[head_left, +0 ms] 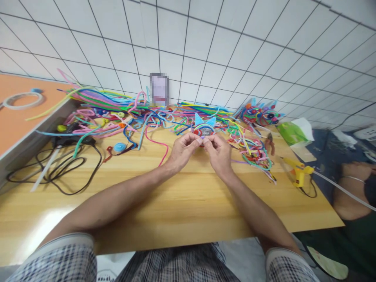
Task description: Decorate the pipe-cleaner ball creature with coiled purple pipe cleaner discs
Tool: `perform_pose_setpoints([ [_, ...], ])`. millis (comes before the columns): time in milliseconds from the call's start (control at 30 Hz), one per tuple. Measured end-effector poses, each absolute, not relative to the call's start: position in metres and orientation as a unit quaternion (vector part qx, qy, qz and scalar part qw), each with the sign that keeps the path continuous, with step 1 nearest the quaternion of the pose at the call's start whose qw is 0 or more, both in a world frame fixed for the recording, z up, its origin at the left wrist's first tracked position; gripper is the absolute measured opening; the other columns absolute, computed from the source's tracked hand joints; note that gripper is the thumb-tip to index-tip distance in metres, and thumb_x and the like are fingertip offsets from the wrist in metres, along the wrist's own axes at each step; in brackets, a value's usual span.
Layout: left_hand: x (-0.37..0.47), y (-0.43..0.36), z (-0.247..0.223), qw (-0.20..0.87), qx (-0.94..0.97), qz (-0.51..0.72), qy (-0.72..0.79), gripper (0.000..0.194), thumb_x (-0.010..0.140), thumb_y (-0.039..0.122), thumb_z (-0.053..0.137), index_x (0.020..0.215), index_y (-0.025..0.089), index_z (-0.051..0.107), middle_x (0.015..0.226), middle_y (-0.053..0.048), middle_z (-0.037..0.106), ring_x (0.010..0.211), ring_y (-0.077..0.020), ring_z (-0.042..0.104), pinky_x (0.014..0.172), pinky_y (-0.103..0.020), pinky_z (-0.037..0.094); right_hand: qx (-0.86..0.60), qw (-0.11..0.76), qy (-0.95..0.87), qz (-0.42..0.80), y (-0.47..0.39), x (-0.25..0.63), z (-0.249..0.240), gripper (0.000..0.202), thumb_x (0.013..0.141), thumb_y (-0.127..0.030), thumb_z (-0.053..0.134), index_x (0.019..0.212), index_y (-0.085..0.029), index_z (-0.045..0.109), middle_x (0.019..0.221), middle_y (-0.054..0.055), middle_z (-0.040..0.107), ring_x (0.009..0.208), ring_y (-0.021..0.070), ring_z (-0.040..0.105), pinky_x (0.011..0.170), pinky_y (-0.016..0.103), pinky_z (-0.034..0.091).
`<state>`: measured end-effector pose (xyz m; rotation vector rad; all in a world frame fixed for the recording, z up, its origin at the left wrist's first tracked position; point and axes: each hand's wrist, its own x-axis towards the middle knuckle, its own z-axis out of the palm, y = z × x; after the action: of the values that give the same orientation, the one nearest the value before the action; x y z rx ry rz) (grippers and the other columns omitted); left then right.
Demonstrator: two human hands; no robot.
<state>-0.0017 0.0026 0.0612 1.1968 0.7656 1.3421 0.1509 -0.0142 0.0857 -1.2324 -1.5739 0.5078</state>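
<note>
Both my hands meet over the middle of the table around a small animal head made of pipe cleaners [205, 126], with two light-blue pointed ears and bands of several colours. My left hand [187, 148] grips its lower left side, thumb and fingers pinched together. On the opposite side my right hand [217, 150] pinches the lower edge, its thumb nearly touching the left one. A bit of purple shows between the thumbs. My fingertips hide the lower part of the head.
Loose pipe cleaners [111, 102] lie along the wall, with a tangled pile [257, 152] at right. Finished-looking animal heads [258, 113], pliers [269, 144] and a yellow glue gun [299, 171] are at right. A black cable [70, 192] coils at left. Another person's arm [352, 192] is at the right edge.
</note>
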Motion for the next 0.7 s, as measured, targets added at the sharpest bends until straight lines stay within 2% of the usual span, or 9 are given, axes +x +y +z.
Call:
perform_pose_setpoints([
  [100,-0.007,0.011,0.064,0.552,0.553,0.544,0.307,0.047,0.081,0.062,0.086,0.081,0.018,0.069,0.067,0.003,0.057,0.060,-0.0111,0.044,0.058,-0.028,0.036,-0.502,0.494,-0.690,0.170,-0.012,0.157,0.091,0.023,0.096,-0.035,0.066,0.076,-0.024,0.070,0.076,0.001,0.064,0.074,0.0178,0.057,0.074,0.033,0.045],
  [167,-0.010,0.015,0.065,0.539,0.575,0.538,0.300,0.046,0.082,0.062,0.086,0.081,0.019,0.069,0.067,0.003,0.056,0.060,-0.0116,0.043,0.059,-0.028,0.036,-0.498,0.484,-0.695,0.185,-0.011,0.160,0.092,0.023,0.095,-0.036,0.067,0.077,-0.024,0.071,0.074,0.000,0.065,0.074,0.0178,0.058,0.073,0.033,0.046],
  [300,-0.010,0.015,0.063,0.519,0.571,0.558,0.305,0.046,0.086,0.063,0.083,0.080,0.019,0.068,0.065,0.003,0.052,0.058,-0.0117,0.041,0.058,-0.029,0.035,-0.497,0.496,-0.638,0.316,-0.009,0.159,0.091,0.024,0.094,-0.045,0.069,0.086,-0.023,0.074,0.065,-0.002,0.064,0.063,0.0153,0.058,0.063,0.030,0.047],
  [400,-0.008,0.012,0.061,0.518,0.558,0.568,0.313,0.047,0.086,0.064,0.083,0.080,0.020,0.067,0.065,0.003,0.051,0.058,-0.0117,0.041,0.056,-0.029,0.034,-0.494,0.513,-0.592,0.378,-0.008,0.156,0.088,0.026,0.090,-0.048,0.073,0.086,-0.022,0.073,0.060,-0.005,0.060,0.056,0.0132,0.054,0.057,0.028,0.044],
  [533,-0.004,0.008,0.059,0.525,0.538,0.576,0.322,0.048,0.085,0.065,0.084,0.080,0.020,0.066,0.065,0.003,0.052,0.058,-0.0118,0.042,0.056,-0.028,0.033,-0.499,0.535,-0.582,0.356,-0.009,0.153,0.083,0.024,0.088,-0.046,0.074,0.080,-0.022,0.073,0.061,-0.004,0.058,0.057,0.0122,0.050,0.055,0.027,0.040],
  [700,-0.003,0.004,0.060,0.531,0.514,0.590,0.325,0.047,0.084,0.063,0.085,0.081,0.021,0.065,0.066,0.003,0.052,0.059,-0.0119,0.041,0.056,-0.028,0.035,-0.490,0.553,-0.559,0.376,-0.008,0.147,0.074,0.030,0.087,-0.053,0.075,0.086,-0.023,0.074,0.068,-0.004,0.058,0.061,0.0125,0.049,0.057,0.027,0.039],
])
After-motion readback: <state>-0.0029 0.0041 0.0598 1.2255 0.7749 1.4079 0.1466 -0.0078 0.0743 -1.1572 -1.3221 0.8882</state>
